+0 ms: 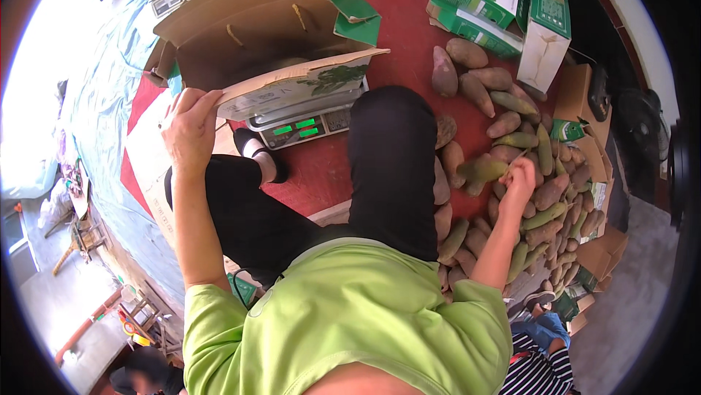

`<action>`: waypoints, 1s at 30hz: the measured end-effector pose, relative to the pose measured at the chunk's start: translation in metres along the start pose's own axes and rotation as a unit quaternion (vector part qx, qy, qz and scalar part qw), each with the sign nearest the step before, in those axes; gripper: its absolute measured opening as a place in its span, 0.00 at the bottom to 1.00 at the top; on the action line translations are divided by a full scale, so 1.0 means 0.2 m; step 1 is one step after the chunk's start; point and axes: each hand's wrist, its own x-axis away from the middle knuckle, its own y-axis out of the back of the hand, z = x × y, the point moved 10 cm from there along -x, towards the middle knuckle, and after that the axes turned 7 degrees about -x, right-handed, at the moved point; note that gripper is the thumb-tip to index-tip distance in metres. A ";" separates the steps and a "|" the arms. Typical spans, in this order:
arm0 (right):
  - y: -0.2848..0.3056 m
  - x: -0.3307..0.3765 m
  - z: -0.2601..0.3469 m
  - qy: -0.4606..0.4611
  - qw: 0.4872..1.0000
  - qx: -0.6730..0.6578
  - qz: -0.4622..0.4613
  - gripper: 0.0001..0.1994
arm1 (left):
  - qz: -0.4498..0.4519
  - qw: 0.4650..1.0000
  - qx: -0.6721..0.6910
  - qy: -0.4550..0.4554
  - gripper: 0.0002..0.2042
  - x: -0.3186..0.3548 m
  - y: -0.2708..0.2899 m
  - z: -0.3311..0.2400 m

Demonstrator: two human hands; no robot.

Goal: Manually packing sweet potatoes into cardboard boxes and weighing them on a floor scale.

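Sweet potatoes [511,176] lie heaped on the red floor [409,22] at my right. My right hand [520,176] has its fingers closed on one at the pile's edge; I'd lift it straight up so its neighbours don't roll. My left hand [191,128] grips the front flap of the one open carton [270,37] on the one scale [310,123]. I count several dozen tubers and three green-and-white boxes [496,1].

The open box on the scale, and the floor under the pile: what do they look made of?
The box looks like corrugated cardboard: matte brown inside, creased flaps, printed white outer face under the left hand. The floor seems a smooth painted or coated surface, dull red; the exact material is unclear.
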 end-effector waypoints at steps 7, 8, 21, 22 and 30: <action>-0.81 0.07 1.04 0.202 0.954 -0.075 0.210 0.04 | -0.025 1.000 0.006 -0.008 0.05 -0.01 0.03 0.00; -0.91 0.09 1.16 0.230 0.941 -0.096 0.229 0.05 | -0.026 1.000 0.008 -0.005 0.05 -0.01 0.03 0.01; -2.29 0.39 1.05 0.059 0.805 -0.274 0.522 0.04 | -0.024 1.000 -0.004 0.000 0.05 0.00 0.01 0.02; -2.24 0.35 1.01 0.115 0.837 -0.199 0.496 0.05 | -0.023 1.000 0.002 -0.001 0.05 -0.01 0.01 0.02; -1.37 -0.12 0.58 0.056 0.935 0.000 0.350 0.09 | -0.027 0.999 0.034 -0.019 0.09 -0.01 -0.04 0.03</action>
